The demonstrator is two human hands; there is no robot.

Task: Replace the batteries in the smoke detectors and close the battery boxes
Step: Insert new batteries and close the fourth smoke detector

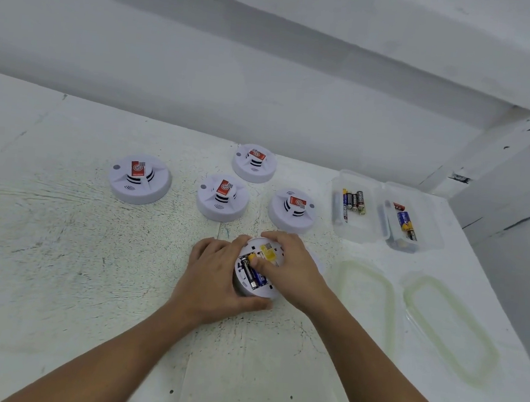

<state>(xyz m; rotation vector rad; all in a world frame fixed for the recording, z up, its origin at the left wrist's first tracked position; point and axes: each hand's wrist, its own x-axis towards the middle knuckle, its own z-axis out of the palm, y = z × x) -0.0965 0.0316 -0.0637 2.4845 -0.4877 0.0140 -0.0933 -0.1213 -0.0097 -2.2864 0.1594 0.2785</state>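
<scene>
A smoke detector (266, 292) lies upturned on the tabletop (91, 265), held between both grips. The left grip (215, 276) wraps its left side, fingers curled over the far rim and thumb along the near edge. The right grip (293, 264) hooks its fingers over the far rim while the thumb presses on the batteries (251, 273) in the open bay, just beside a yellow tab (267, 252). Beyond this detector stand four more detectors (222, 197), each with a red label too small to read. To its right and farther back, two clear boxes (366, 232) hold loose batteries whose writing is blurred. Nearer on that side lie two lids (451, 329).
</scene>
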